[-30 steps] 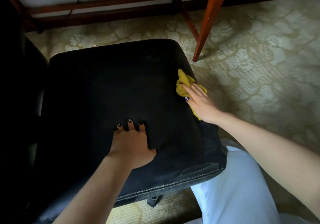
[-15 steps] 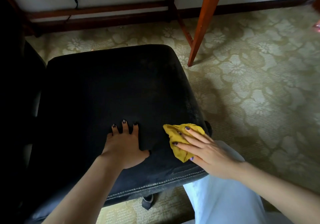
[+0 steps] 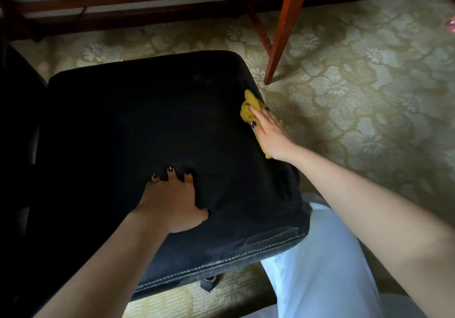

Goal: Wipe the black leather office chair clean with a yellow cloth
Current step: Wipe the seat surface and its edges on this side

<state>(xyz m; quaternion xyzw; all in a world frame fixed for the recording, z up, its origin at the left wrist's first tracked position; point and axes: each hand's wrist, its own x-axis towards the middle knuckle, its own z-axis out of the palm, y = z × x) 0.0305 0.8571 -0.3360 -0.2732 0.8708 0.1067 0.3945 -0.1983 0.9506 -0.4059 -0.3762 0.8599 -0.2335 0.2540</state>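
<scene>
Wiping is happening at the right edge of the chair seat (image 3: 123, 120) — right hand (image 3: 268, 133) is pressing the yellow cloth (image 3: 248, 107) there with flat fingers, left hand (image 3: 172, 199) is resting spread and empty mid-seat. Front seam (image 3: 221, 261) is looking dusty — likely unfinished.

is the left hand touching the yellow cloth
Apart. The head view shows the left hand flat on the chair seat, with bare black leather between it and the yellow cloth.

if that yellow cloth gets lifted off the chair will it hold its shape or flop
Probably flops: the yellow cloth lies bunched and bends over the chair edge under the right hand. Likely light; flat fingers alone press it there.
</scene>
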